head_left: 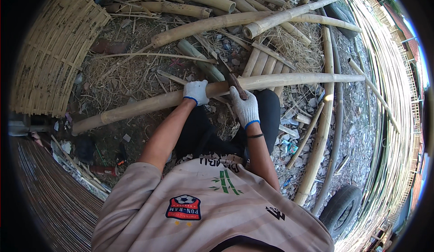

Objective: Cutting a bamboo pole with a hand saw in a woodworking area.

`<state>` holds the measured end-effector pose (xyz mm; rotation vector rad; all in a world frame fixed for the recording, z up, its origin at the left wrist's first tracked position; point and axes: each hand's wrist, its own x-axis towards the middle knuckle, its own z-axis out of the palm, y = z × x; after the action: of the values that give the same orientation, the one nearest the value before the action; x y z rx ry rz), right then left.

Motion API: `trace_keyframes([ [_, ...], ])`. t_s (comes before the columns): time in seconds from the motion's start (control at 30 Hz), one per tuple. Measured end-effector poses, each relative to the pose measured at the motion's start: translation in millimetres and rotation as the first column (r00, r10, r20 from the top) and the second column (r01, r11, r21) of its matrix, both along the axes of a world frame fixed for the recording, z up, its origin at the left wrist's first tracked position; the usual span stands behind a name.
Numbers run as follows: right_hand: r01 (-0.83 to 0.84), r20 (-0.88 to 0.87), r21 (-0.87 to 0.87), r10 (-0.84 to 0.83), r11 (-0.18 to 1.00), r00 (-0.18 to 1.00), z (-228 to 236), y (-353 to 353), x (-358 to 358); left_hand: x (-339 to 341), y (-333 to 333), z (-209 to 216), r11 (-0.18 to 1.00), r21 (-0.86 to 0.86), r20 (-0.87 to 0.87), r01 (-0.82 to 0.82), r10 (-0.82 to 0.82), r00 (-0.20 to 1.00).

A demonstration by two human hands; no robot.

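A long pale bamboo pole (149,106) lies crosswise in front of me, over my thighs. My left hand (196,92), in a white knitted glove with a blue cuff, is closed around it left of the middle. My right hand (245,105), gloved the same way, grips the brown wooden handle of a machete (234,81) against the pole. Its dark blade points up and left beyond the pole and is hard to make out against the ground. Just behind the pole lies a short greenish bamboo piece (199,58), partly hidden by it.
Cut bamboo poles (199,28) lie piled at the far side. A woven bamboo panel (52,53) stands at the left, and a slatted bamboo piece (260,63) lies beyond my right knee. A tyre (342,209) is at the lower right. Shavings and rubble cover the ground.
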<state>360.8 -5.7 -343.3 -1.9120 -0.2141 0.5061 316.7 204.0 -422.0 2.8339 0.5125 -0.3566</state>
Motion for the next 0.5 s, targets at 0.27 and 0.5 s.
trace_keyframes([
  [0.27, 0.062, 0.19, 0.019, -0.064, 0.998, 0.98, -44, -7, -43, 23, 35, -2, 0.971, -0.206, -0.25, 0.124, -0.174, 0.952],
  [0.5, -0.26, 0.198, 0.005, 0.254, 0.966, 0.947, -78, -14, -52, 37, 55, -19, 0.919, -0.383, -0.349, 0.094, -0.238, 0.906],
])
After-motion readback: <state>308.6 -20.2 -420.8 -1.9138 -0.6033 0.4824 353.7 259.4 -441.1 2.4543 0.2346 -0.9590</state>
